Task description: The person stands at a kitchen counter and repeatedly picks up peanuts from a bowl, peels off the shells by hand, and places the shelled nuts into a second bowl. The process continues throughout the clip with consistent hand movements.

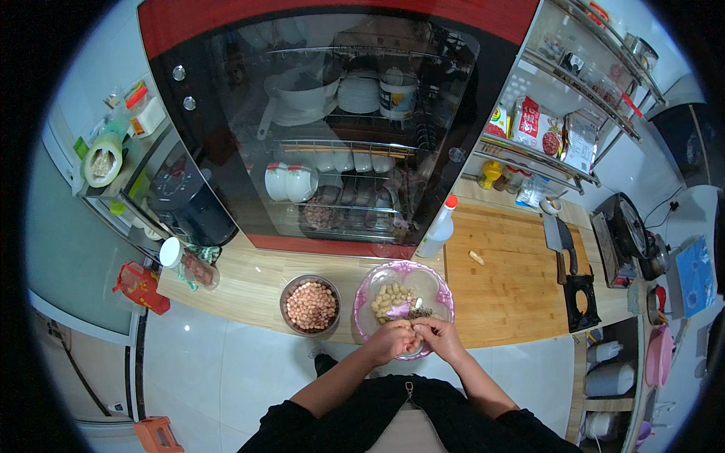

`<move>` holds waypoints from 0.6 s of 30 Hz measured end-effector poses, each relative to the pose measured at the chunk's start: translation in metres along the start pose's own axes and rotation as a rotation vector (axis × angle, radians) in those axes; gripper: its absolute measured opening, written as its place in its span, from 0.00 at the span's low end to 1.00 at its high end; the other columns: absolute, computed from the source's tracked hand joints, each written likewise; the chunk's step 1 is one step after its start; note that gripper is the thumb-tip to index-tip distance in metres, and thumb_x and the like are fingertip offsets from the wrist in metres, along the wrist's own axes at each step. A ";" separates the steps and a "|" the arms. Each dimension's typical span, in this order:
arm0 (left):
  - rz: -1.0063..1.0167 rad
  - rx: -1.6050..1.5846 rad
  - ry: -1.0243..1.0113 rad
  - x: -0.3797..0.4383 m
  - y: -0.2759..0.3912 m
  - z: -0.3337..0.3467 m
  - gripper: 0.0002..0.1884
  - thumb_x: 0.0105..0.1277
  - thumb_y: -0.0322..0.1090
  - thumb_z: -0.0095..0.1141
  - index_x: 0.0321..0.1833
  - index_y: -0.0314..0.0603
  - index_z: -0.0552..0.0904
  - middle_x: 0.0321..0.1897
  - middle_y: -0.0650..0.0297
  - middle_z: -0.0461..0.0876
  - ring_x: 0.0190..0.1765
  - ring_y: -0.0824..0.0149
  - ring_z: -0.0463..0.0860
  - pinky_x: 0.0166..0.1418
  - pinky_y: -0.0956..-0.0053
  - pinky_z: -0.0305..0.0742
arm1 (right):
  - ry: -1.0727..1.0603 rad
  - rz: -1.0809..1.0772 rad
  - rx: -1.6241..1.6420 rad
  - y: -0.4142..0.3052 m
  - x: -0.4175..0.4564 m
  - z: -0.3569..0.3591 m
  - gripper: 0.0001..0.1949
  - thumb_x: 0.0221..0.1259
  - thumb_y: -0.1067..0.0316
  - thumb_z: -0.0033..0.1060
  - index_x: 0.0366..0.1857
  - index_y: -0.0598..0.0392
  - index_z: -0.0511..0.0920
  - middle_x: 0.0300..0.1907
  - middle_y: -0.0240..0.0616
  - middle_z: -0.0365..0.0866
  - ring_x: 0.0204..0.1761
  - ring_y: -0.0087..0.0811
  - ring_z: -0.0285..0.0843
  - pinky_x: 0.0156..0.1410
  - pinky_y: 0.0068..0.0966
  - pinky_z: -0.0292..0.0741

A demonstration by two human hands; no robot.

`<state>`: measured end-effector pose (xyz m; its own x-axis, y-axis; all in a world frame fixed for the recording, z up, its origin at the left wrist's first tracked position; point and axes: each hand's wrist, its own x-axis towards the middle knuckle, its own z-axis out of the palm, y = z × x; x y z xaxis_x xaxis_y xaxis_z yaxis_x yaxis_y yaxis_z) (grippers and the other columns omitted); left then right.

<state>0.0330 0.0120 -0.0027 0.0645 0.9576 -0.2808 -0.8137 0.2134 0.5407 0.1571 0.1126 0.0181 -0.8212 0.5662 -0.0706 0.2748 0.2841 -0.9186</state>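
My left hand (393,341) and my right hand (440,338) meet at the fingertips over the near side of a pink-rimmed, petal-shaped plastic tray (368,277). Between the fingertips is a small item that looks like a peanut, mostly hidden by the fingers. Unshelled peanuts (391,297) fill the tray's left part, and a pink centre piece (399,310) shows among the compartments. Darker bits, perhaps sunflower seeds (420,312), lie just beyond my fingers. To the left stands a round metal bowl (283,314) holding shelled pinkish peanuts (311,306).
A dish cabinet (334,246) with a glass door rises behind the tray. On the right, a wooden cutting board (498,283) carries one peanut pod (476,257), with a cleaver (551,232) farther right. A spray bottle (436,235) and a lidded jar (195,269) also stand on the counter.
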 end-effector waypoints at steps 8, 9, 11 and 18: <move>0.023 0.030 0.319 -0.006 0.001 -0.004 0.11 0.65 0.38 0.38 0.36 0.36 0.70 0.23 0.64 0.69 0.22 0.72 0.68 0.25 0.80 0.64 | 0.097 0.040 -0.102 0.005 0.002 0.002 0.07 0.51 0.69 0.57 0.33 0.57 0.78 0.29 0.37 0.75 0.29 0.27 0.72 0.36 0.21 0.69; 0.047 -0.003 0.332 -0.008 0.002 -0.009 0.12 0.65 0.38 0.38 0.35 0.37 0.70 0.22 0.64 0.69 0.21 0.72 0.67 0.23 0.79 0.63 | 0.081 -0.040 -0.251 0.010 0.003 0.001 0.07 0.50 0.68 0.57 0.32 0.56 0.79 0.29 0.38 0.76 0.30 0.30 0.73 0.37 0.23 0.70; 0.097 -0.071 0.357 -0.015 0.004 -0.022 0.13 0.66 0.40 0.37 0.34 0.38 0.71 0.21 0.66 0.68 0.19 0.73 0.66 0.21 0.79 0.62 | 0.048 -0.200 -0.547 0.024 0.007 -0.002 0.07 0.47 0.66 0.59 0.30 0.54 0.79 0.30 0.39 0.77 0.33 0.36 0.74 0.40 0.27 0.70; 0.268 -0.183 0.465 -0.026 0.025 -0.027 0.11 0.64 0.39 0.40 0.32 0.40 0.71 0.20 0.67 0.68 0.20 0.73 0.67 0.23 0.79 0.62 | 0.068 -0.295 -0.817 0.003 0.030 0.003 0.08 0.46 0.61 0.57 0.28 0.50 0.80 0.31 0.36 0.78 0.37 0.37 0.73 0.44 0.31 0.68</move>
<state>-0.0043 -0.0125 -0.0036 -0.3856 0.7786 -0.4951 -0.8560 -0.1016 0.5069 0.1321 0.1282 0.0124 -0.8912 0.4192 0.1734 0.3495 0.8781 -0.3267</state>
